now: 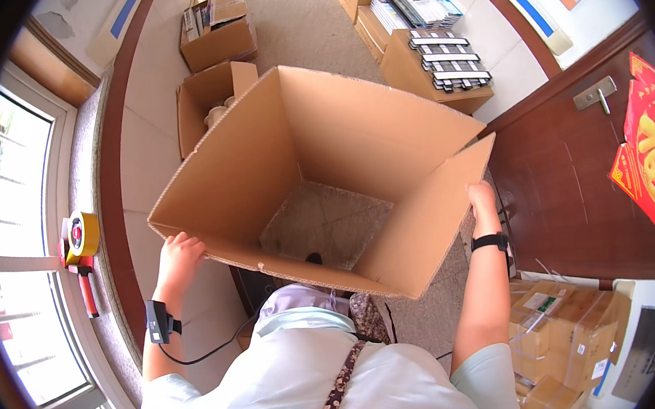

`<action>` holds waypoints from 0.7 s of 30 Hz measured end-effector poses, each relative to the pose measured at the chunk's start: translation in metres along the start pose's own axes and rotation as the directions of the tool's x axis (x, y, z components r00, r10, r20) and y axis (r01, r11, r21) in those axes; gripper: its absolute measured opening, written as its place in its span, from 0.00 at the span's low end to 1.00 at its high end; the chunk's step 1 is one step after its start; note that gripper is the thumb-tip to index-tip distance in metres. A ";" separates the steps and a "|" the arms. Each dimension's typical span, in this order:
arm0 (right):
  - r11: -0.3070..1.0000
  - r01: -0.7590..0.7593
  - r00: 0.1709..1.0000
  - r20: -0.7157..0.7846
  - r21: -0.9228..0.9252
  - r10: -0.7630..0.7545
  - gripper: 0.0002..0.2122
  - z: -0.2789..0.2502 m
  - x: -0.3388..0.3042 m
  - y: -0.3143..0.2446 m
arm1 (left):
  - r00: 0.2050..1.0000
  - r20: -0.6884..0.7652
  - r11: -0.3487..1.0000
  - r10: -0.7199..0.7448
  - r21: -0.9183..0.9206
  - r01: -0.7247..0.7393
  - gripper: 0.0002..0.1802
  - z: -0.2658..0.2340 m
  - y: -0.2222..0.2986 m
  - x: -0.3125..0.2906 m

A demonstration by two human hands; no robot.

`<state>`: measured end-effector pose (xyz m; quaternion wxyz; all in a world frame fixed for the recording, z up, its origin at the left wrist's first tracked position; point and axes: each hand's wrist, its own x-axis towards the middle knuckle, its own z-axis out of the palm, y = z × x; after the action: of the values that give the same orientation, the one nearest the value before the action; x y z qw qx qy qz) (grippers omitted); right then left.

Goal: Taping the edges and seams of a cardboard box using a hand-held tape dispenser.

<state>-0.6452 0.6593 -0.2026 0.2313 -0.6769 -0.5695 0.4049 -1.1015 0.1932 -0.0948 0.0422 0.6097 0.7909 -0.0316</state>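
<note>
A large brown cardboard box (352,126) is held up in front of me, open at the top and bottom, so the floor (325,220) shows through it. At its near left corner my left hand (182,256) grips the upper edge, with the fingers bent over the rim. My right hand (483,201) holds the right wall near its upper edge, the fingertips partly hidden by the cardboard. One split runs down the far right corner, where two walls stand apart at the top.
Open boxes (218,40) line the left wall. On the right, a box bears black-and-white strips (451,60), near stacked printed bundles (423,5). A tape dispenser (80,239) lies on the window sill. Strapped cartons (560,324) sit below the brown door (572,185).
</note>
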 end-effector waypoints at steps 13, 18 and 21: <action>0.982 -0.187 0.715 0.689 0.031 0.115 0.17 0.081 0.011 -0.104 | 0.937 -0.044 0.923 -0.347 0.160 0.350 0.12 0.035 -0.034 -0.027; 0.943 -0.330 0.529 0.834 0.029 0.160 0.12 0.106 -0.009 -0.101 | 0.511 -0.288 0.564 -0.810 -0.143 0.814 0.31 0.064 0.055 -0.023; 0.884 -0.468 0.315 0.932 -0.013 0.181 0.06 0.108 -0.056 -0.093 | 0.143 0.049 0.046 -0.989 -0.803 0.594 0.42 0.118 0.142 -0.009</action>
<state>-0.7890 0.6120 -0.1756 -0.1210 -0.4044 -0.3927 0.8170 -0.9588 0.2085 -0.2110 0.0056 -0.0678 0.9123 0.4038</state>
